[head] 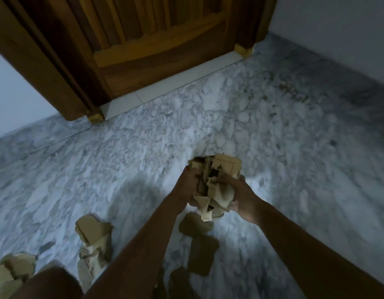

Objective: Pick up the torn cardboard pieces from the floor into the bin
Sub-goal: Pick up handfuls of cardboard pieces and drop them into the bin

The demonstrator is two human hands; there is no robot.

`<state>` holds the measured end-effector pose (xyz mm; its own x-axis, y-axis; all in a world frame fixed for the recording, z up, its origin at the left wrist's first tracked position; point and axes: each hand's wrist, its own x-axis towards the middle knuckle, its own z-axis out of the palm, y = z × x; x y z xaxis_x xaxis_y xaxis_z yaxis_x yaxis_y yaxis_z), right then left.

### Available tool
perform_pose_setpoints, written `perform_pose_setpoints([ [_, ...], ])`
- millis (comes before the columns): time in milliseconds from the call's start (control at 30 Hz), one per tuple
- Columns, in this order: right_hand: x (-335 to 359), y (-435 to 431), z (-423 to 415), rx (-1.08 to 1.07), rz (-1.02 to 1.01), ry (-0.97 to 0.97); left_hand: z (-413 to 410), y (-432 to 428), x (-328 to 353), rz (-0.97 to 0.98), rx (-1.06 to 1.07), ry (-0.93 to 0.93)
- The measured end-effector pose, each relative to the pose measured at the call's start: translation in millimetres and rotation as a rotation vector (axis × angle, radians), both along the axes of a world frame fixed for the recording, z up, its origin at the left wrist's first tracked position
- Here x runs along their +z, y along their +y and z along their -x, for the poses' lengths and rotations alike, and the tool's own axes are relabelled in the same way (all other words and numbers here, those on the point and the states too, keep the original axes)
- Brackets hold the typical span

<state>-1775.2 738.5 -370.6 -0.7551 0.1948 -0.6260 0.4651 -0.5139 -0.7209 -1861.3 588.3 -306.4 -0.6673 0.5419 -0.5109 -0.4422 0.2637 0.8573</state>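
Knee [51,283] low in the corner, two bare forearms stretching out, and both hands meet on a crumpled bundle of torn cardboard pieces [221,169]. The left hand [190,184] grips the bundle's left side with its fingers curled in. The right hand [240,197] clutches it from the right and from below, so the wad is squeezed between them, up off the marble floor [143,147]. Black print shows on one scrap in the wad. Just beneath the hands, two flat brown scraps [203,255] lie on the floor. Well left of the left hand sits a folded heap [94,230], with more torn pieces [12,272] beside the knee. Beyond the hands stands a wooden door [156,50], with a grey wall [337,29] off past the right hand.
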Motion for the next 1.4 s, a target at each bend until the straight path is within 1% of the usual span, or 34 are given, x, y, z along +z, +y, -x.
perform_pose_setpoints([
  [67,18.7,22.2,-9.5,-0.082,-0.053,0.007,2.7,31.3,11.3,0.005,-0.075,0.064],
  [167,50.7,59.9,-35.7,-0.228,-0.142,-0.017,-0.8,85.6,20.5,-0.012,-0.228,0.113],
  [267,85.4,96.3,-83.3,-0.326,-0.229,-0.026,-25.0,149.4,39.3,0.027,-0.343,0.165],
  [333,110.6,116.2,-127.5,-0.422,-0.297,-0.027,-54.2,194.9,56.3,0.006,-0.478,0.195],
  [433,148.7,137.2,-204.8,-0.604,-0.383,-0.068,-122.2,253.0,90.3,-0.056,-0.68,0.21],
  [567,198.6,147.9,-315.4,-0.857,-0.456,-0.126,-231.8,303.6,134.6,-0.139,-0.885,0.236],
  [733,251.1,141.6,-454.9,-1.091,-0.546,-0.183,-375.3,332.1,191.0,-0.256,-1.102,0.281],
  [833,276.0,137.1,-537.1,-1.225,-0.595,-0.164,-453.9,340.8,213.2,-0.362,-1.216,0.333],
  [900,286.4,127.8,-622.7,-1.299,-0.661,-0.159,-539.3,345.2,221.4,-0.416,-1.327,0.299],
  [967,295.5,124.0,-654.1,-1.317,-0.706,-0.172,-573.2,351.1,223.6,-0.399,-1.319,0.304],
  [1033,294.6,114.8,-715.5,-1.407,-0.75,-0.204,-645.4,356.6,218.7,-0.398,-1.348,0.33],
  [1133,276.4,101.4,-798.9,-1.516,-0.716,-0.241,-738.8,352.2,206.9,-0.391,-1.395,0.364],
  [1200,262.6,96.3,-842.4,-1.495,-0.691,-0.341,-781.6,350.2,194.9,-0.373,-1.408,0.389],
  [1300,240.5,97.8,-894.5,-1.443,-0.581,-0.349,-811.9,353.9,177.0,-0.298,-1.426,0.344],
  [1367,239.8,97.9,-909.6,-1.415,-0.563,-0.377,-818.0,355.9,171.2,-0.282,-1.417,0.287],
  [1400,243.4,96.7,-912.2,-1.396,-0.567,-0.425,-819.8,357.0,169.9,-0.278,-1.404,0.304],
])
